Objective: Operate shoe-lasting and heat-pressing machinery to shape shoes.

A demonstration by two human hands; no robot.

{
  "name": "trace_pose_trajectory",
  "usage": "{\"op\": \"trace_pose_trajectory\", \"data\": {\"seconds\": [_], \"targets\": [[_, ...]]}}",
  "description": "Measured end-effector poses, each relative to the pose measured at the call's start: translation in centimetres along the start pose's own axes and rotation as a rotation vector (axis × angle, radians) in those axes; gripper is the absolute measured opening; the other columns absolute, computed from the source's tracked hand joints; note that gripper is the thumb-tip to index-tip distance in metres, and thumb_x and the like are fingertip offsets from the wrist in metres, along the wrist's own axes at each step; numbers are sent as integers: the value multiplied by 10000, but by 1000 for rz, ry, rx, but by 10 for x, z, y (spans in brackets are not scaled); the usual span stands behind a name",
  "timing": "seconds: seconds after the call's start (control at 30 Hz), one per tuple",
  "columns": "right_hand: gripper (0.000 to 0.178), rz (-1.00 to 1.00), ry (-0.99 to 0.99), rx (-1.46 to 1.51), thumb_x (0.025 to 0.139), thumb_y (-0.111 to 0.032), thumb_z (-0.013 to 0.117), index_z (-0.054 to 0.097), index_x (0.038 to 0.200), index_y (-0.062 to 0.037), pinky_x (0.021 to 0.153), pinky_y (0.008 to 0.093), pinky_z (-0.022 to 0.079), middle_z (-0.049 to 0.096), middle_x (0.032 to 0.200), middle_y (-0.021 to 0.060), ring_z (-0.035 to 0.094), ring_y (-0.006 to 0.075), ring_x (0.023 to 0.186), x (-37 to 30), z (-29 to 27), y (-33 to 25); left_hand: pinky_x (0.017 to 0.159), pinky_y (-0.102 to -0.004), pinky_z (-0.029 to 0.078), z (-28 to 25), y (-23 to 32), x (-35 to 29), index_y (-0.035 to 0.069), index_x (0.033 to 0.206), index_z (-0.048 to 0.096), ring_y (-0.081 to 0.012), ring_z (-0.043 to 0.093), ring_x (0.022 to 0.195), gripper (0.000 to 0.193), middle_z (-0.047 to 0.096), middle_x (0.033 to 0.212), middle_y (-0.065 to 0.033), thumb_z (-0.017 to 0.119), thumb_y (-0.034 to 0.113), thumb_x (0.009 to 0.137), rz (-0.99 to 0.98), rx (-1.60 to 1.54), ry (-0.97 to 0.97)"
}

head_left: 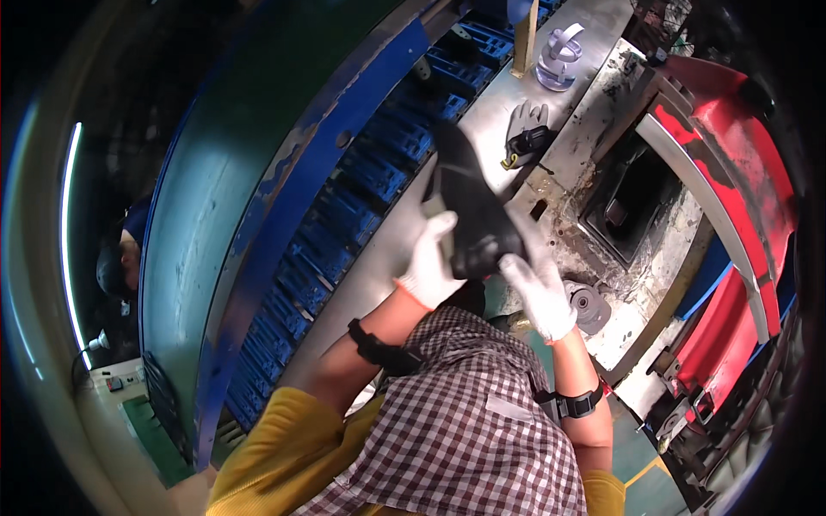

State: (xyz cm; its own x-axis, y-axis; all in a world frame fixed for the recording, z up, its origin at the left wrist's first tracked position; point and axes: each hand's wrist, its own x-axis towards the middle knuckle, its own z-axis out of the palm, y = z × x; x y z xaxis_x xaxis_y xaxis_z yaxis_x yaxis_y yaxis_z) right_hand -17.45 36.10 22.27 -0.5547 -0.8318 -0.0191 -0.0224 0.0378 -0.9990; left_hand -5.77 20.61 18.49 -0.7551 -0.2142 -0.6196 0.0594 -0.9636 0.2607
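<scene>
Head view: a black boot-shaped piece (477, 206) is held in the air between the person's two gloved hands, above the metal table (366, 297). It is dark all over with a dull sheen, narrow at its far, blurred end and broadening to a rounded near end, where soft highlights show creases or folds. It tilts, the far end leaning left. The left hand (432, 262) grips its left side, thumb raised along it, fingers mostly hidden. The right hand (540, 294) touches the near right edge; its fingers are blurred, so I cannot tell whether it is closed. Beyond, a grey-and-black glove (527, 138) and a clear jug (559, 67) rest on the table.
</scene>
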Motion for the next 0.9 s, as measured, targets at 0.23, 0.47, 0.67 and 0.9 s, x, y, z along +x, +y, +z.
{"op": "trace_pose_trajectory", "data": {"seconds": [0.23, 0.47, 0.67, 0.9], "targets": [[412, -202, 283, -920, 835, -172, 673, 671, 1236, -75, 1080, 471, 418, 688, 1222, 128, 577, 372, 1257, -20, -43, 29, 967, -573, 510, -87, 78, 63, 191, 1135, 638, -262, 673, 1018, 307, 688, 1099, -36, 698, 288, 850, 289, 211, 444], [275, -36, 357, -1052, 839, -138, 680, 703, 1106, -77, 951, 473, 482, 691, 1051, 139, 637, 356, 1079, -36, -52, 30, 835, -360, 552, -173, 187, 177, 134, 1078, 682, -194, 634, 958, 358, 635, 1022, -16, 795, 99, 741, 351, 334, 501], [242, 118, 362, -1121, 833, -172, 687, 736, 1058, -98, 831, 452, 488, 698, 946, 117, 642, 326, 913, -35, -54, 36, 969, -385, 530, -101, 226, 231, 96, 1296, 633, -229, 631, 1079, 537, 674, 1208, -58, 810, 165, 794, 748, 823, 607], [207, 86, 364, -1098, 839, -217, 678, 744, 999, -104, 796, 452, 486, 691, 879, 108, 638, 320, 846, -32, -49, 30, 1173, -429, 361, -130, 234, 218, 93, 1622, 225, -386, 440, 1416, 833, 411, 1571, -206, 671, 154, 921, 706, 1573, 935]]}}
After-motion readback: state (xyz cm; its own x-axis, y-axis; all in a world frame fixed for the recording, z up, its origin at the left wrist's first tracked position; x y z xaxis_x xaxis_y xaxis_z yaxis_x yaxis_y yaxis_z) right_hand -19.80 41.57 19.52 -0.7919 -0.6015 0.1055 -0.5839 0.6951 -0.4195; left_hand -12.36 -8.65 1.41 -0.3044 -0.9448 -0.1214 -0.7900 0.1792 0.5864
